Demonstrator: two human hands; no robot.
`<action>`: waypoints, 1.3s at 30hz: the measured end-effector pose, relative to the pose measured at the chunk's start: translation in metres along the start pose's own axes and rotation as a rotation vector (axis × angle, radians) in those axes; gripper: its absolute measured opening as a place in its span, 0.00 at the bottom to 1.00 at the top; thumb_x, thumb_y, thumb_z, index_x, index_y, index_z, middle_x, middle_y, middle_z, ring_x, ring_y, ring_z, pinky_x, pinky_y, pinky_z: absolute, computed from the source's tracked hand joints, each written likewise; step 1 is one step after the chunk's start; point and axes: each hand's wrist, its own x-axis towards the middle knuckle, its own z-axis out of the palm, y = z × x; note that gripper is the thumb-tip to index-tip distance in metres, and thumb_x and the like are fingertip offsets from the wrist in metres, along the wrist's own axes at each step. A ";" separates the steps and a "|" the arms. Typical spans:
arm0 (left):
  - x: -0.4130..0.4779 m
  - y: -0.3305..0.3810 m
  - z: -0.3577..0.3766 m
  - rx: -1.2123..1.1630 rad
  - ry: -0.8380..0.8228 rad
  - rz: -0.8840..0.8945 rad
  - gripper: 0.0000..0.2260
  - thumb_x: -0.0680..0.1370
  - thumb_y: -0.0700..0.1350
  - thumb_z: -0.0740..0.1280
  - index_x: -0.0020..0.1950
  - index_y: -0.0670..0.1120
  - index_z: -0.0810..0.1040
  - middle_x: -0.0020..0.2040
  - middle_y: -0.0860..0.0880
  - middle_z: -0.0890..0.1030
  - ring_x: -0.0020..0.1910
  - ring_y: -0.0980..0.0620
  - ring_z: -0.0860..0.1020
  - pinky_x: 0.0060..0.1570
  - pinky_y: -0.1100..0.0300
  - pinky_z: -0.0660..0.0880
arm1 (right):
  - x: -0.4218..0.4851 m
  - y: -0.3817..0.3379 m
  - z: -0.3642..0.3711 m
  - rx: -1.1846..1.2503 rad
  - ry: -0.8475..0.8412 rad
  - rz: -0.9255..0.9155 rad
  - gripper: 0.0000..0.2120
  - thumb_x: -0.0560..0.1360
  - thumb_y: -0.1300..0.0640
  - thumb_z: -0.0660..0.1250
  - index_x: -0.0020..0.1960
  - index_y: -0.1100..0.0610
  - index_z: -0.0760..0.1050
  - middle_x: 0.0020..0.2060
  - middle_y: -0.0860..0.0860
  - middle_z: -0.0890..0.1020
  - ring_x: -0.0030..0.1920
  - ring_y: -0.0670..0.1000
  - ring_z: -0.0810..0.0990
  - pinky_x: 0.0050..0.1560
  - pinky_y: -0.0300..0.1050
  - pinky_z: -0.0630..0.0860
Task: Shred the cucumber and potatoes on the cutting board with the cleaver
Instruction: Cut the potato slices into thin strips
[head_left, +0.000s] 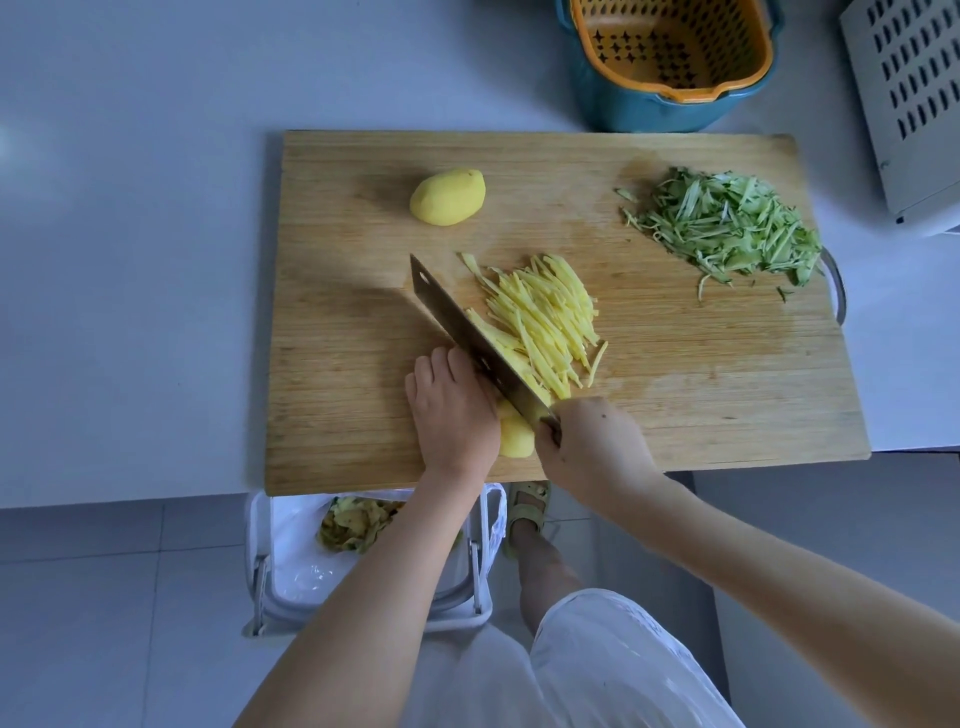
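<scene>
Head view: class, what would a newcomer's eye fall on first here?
The cleaver, gripped by the right hand, slants across the near middle of the cutting board, against the left hand holding down a potato piece. Yellow potato shreds lie right of the blade, green cucumber shreds at the far right corner, and a whole peeled potato sits alone farther back.

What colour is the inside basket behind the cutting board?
Orange, sitting inside a blue tub; the basket shows clearly in the head view.

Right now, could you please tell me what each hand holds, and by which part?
The right hand grips the cleaver by its handle. The left hand holds the cut potato down from above, fingers curled beside the cleaver.
</scene>
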 end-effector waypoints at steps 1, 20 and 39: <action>0.000 0.001 -0.001 0.000 -0.012 -0.008 0.07 0.75 0.40 0.55 0.42 0.41 0.72 0.39 0.43 0.75 0.39 0.43 0.71 0.42 0.54 0.63 | 0.008 -0.001 -0.001 0.038 0.005 -0.011 0.19 0.78 0.57 0.56 0.29 0.57 0.59 0.25 0.51 0.65 0.25 0.50 0.62 0.25 0.40 0.58; -0.021 0.006 -0.006 -0.088 0.058 -0.010 0.08 0.76 0.38 0.56 0.37 0.43 0.68 0.34 0.45 0.70 0.35 0.46 0.67 0.38 0.55 0.59 | -0.047 0.024 -0.006 0.054 0.014 0.034 0.20 0.77 0.55 0.57 0.28 0.56 0.57 0.24 0.51 0.64 0.27 0.53 0.62 0.27 0.44 0.56; -0.020 0.005 -0.003 0.041 -0.008 0.008 0.05 0.75 0.41 0.56 0.40 0.43 0.69 0.37 0.45 0.73 0.37 0.45 0.70 0.40 0.54 0.61 | -0.007 -0.004 -0.003 0.080 0.049 0.003 0.19 0.77 0.58 0.56 0.28 0.57 0.58 0.24 0.51 0.63 0.25 0.50 0.60 0.25 0.42 0.56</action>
